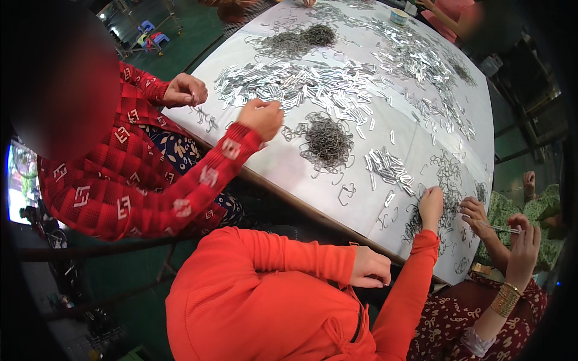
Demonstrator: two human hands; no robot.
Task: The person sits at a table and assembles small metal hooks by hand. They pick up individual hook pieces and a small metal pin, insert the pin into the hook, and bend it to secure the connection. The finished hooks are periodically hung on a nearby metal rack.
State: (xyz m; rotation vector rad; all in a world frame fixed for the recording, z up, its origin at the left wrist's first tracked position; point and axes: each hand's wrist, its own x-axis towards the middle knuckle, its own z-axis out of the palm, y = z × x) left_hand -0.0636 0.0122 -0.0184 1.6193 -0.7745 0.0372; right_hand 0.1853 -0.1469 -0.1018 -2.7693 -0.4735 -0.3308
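Blue plastic stools [159, 38] on green floor [198, 24], small round tub [398, 17], gold bracelets [506, 299]

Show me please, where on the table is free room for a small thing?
Bare white table lies lower-left of the small strip pile, above your left hand, and between the dark hook pile and the patterned red sleeve. Crowded: the large strip heap and the hooks around your right hand.

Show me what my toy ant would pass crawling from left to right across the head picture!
Blue plastic stool → red-sleeved co-worker's nearer hand → dark heap of bent-wire hooks → small heap of silver metal strips → wearer's right hand → gold bracelets.
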